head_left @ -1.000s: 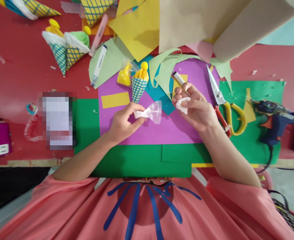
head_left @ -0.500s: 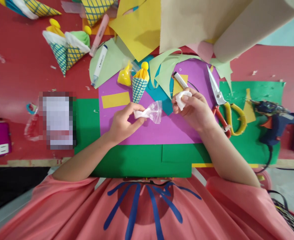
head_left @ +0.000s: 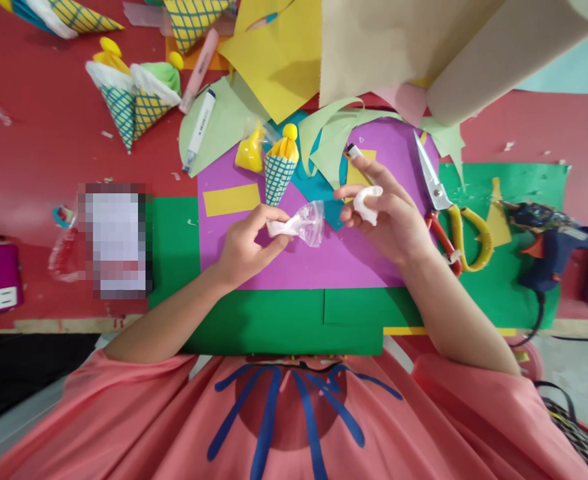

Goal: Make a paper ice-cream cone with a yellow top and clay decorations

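My left hand (head_left: 247, 243) pinches a small clear plastic bag (head_left: 310, 225) with white modelling clay in its narrow end. In my right hand (head_left: 391, 217) is a soft white lump of modelling clay (head_left: 367, 204), bent into a curve and pressed by the thumb, while other fingers stretch outward. Just beyond the hands lies a paper ice cream cone (head_left: 280, 167) with a blue grid, yellow top and yellow ball. Touching its left side is a bag of yellow clay (head_left: 251, 152). A marker (head_left: 354, 152) is partly hidden behind my right fingers.
Large scissors (head_left: 444, 200) with red and yellow handles lie right of my right hand, near a blue hot glue gun (head_left: 549, 253). Left is a blurred-out phone (head_left: 117, 243). Finished paper cones (head_left: 117, 93) lie far left. A paper roll (head_left: 499, 60) stands at back right.
My right hand's fingers have spread and lifted, and the white clay in it has curled and shifted slightly. My left hand and the bag have stayed in place.
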Demonstrator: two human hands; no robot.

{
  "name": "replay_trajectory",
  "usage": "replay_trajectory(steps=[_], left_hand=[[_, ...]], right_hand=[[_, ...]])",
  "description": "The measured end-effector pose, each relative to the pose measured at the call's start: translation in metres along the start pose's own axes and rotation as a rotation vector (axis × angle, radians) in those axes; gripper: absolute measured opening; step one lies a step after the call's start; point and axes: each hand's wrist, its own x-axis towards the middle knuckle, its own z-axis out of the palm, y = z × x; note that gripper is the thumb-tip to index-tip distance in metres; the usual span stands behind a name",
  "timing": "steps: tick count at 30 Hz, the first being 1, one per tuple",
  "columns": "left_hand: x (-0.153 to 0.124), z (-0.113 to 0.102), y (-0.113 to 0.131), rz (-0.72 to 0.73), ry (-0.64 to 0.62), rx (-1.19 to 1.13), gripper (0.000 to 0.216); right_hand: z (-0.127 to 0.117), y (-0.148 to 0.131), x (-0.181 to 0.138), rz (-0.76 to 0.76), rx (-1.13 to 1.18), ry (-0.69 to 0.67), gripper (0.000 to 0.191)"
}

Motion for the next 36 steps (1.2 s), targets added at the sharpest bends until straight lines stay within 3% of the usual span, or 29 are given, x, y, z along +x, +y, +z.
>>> replay_trajectory(steps=[3, 7, 10, 13, 19, 24, 27, 30, 33, 34, 36], left_hand=[[0.001, 0.0, 0.001, -0.016, 0.013, -0.008, 0.019], [0.0, 0.002, 0.002, -0.074, 0.007, 0.018, 0.015], [-0.001, 0.003, 0.003, -0.114, -0.035, -0.005, 0.02], [-0.003, 0.004, 0.006, -0.123, -0.121, -0.121, 0.031], [0.002, 0.004, 0.007, -0.299, -0.123, -0.359, 0.027], [0.001, 0.003, 0.005, -0.4, -0.235, -0.424, 0.033], [0.003, -0.004, 0.0, -0.349, -0.117, -0.299, 0.022], [0.014, -0.021, -0.019, -0.281, 0.201, -0.192, 0.009], [0.029, -0.046, -0.053, -0.206, 0.522, -0.058, 0.011], [0.033, -0.055, -0.066, -0.191, 0.578, 0.023, 0.007], [0.037, -0.07, -0.086, -0.262, 0.477, 0.15, 0.003]], right_hand=[[-0.004, 0.003, 0.001, -0.021, -0.067, 0.04, 0.006], [0.001, 0.002, -0.005, 0.059, -0.248, -0.062, 0.01], [0.015, 0.002, -0.014, 0.068, -0.53, -0.149, 0.022], [0.026, 0.005, -0.018, 0.035, -0.649, -0.133, 0.033], [0.021, 0.007, -0.014, -0.009, -0.585, -0.086, 0.028], [0.015, 0.002, -0.01, -0.005, -0.504, -0.077, 0.031], [0.013, 0.0, -0.01, -0.021, -0.457, -0.079, 0.034], [0.01, -0.001, -0.01, 0.019, -0.383, -0.052, 0.037], [0.006, 0.001, -0.01, 0.037, -0.34, 0.011, 0.051], [0.005, 0.002, -0.009, 0.031, -0.313, 0.024, 0.054], [0.004, 0.003, -0.008, 0.033, -0.248, 0.034, 0.058]])
